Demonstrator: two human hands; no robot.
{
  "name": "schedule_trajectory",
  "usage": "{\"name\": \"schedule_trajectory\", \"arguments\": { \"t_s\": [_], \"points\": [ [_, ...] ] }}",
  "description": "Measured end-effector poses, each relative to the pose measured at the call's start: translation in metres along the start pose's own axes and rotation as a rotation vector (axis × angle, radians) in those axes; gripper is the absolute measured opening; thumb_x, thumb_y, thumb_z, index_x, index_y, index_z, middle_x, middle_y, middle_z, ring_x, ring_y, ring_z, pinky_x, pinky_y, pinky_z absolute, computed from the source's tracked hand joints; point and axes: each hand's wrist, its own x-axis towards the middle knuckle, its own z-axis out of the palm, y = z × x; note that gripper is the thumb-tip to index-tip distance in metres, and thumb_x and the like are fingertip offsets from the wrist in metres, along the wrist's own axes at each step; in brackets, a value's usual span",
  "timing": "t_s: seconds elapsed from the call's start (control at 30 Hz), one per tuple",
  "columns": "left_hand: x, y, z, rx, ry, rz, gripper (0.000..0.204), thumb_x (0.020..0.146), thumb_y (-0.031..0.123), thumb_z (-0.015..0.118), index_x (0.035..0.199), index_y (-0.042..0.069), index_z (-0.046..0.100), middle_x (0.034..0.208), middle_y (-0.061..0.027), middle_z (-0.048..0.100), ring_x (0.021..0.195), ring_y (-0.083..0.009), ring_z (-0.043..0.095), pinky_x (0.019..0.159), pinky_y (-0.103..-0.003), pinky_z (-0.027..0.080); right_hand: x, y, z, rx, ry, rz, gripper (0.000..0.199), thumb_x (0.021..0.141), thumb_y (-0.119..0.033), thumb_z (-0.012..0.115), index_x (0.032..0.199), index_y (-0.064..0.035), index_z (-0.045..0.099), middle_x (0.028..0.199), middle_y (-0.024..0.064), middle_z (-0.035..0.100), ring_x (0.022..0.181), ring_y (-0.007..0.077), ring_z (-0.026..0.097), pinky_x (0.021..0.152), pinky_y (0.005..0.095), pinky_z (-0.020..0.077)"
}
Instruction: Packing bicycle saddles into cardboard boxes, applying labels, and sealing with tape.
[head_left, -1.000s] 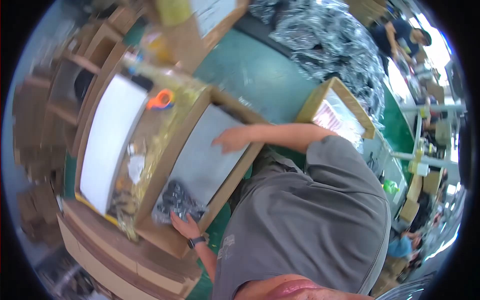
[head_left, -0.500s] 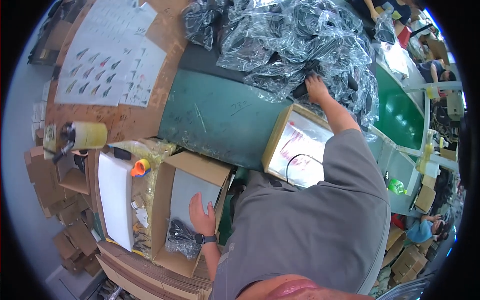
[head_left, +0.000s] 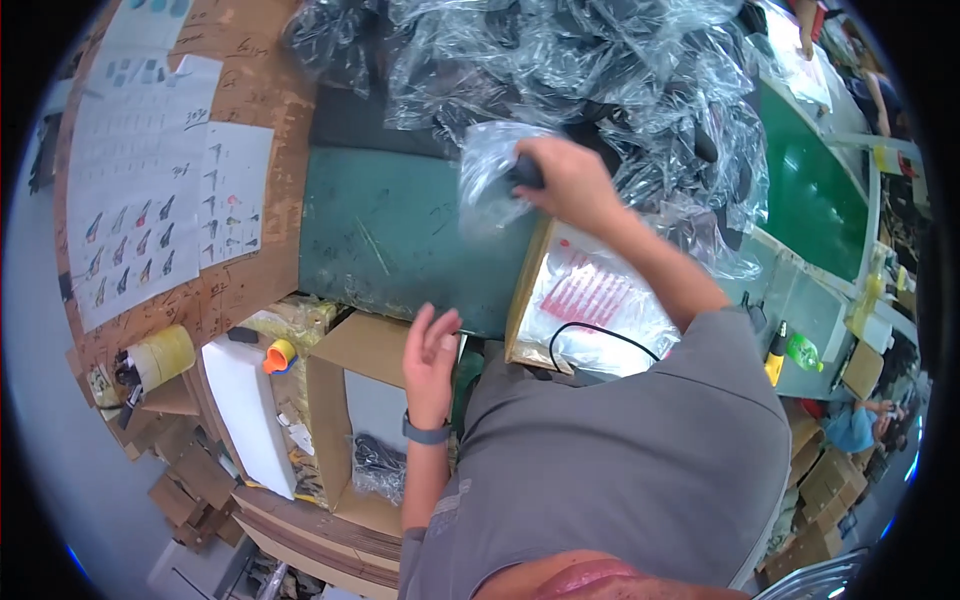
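My right hand point(head_left: 575, 185) is closed on a dark bagged item point(head_left: 528, 173), whose clear plastic point(head_left: 490, 175) hangs to its left, blurred. It is above the green work surface point(head_left: 400, 230), beside a large heap of black items in clear plastic bags point(head_left: 640, 60). What the dark item is, I cannot tell. My left hand point(head_left: 430, 365), a watch on its wrist, is raised with fingers apart and nothing in it. Near it stands an open cardboard box point(head_left: 330, 400); inside lies a plastic-wrapped dark item point(head_left: 378, 465) against a grey-white lining.
A shallow lit box point(head_left: 535, 290) with a black cable point(head_left: 600, 328) lies close to my body. To the left are a white foam slab point(head_left: 245, 420), an orange tape roll point(head_left: 280, 355) and a board point(head_left: 270, 60) with printed sheets. A green-handled bottle point(head_left: 803, 352) lies right.
My right hand has come out of the heap, moving left and nearer with a bagged dark item in it. My left hand has risen from the box toward the table edge. The view has shifted.
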Motion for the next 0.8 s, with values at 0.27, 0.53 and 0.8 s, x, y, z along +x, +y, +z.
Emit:
{"name": "schedule_trajectory", "arguments": {
  "t_s": [0.27, 0.53, 0.8],
  "points": [
    [0.014, 0.041, -0.017, -0.614, 0.227, -0.156, 0.033, 0.102, 0.035, 0.068, 0.119, 0.007, 0.067, 0.093, -0.0077, 0.069, 0.078, -0.0206, 0.067, 0.069, -0.032, 0.060, -0.050, -0.078, -0.039, 0.807, -0.421, -0.102, 0.042, 0.078, 0.001, 0.076, 0.119, -0.0080, 0.075, 0.126, 0.0111, 0.074, 0.122, 0.0317, 0.068, 0.104, 0.0436, 0.0541],
    [-0.086, -0.046, -0.157, -1.567, -0.401, -0.060, 0.090, 0.089, 0.027, 0.079, 0.158, 0.000, 0.029, 0.123, -0.0122, 0.052, 0.082, -0.0247, 0.062, 0.064, -0.035, 0.054, -0.114, 0.204, 0.037, -0.776, -0.881, -0.151, 0.052, 0.060, -0.023, 0.089, 0.109, -0.0132, 0.075, 0.106, 0.0099, 0.072, 0.113, 0.0315, 0.064, 0.093, 0.0415, 0.0547],
    [-0.185, -0.133, -0.269, -0.656, 0.109, -0.133, 0.063, 0.089, 0.016, 0.076, 0.147, 0.003, 0.053, 0.119, -0.0103, 0.069, 0.104, -0.0243, 0.068, 0.093, -0.038, 0.056, -0.034, -0.006, 0.001, 0.050, 0.018, -0.026, 0.054, 0.087, -0.019, 0.082, 0.136, -0.0037, 0.066, 0.128, 0.0188, 0.072, 0.118, 0.0365, 0.068, 0.105, 0.0445, 0.0510]
  ]
}}
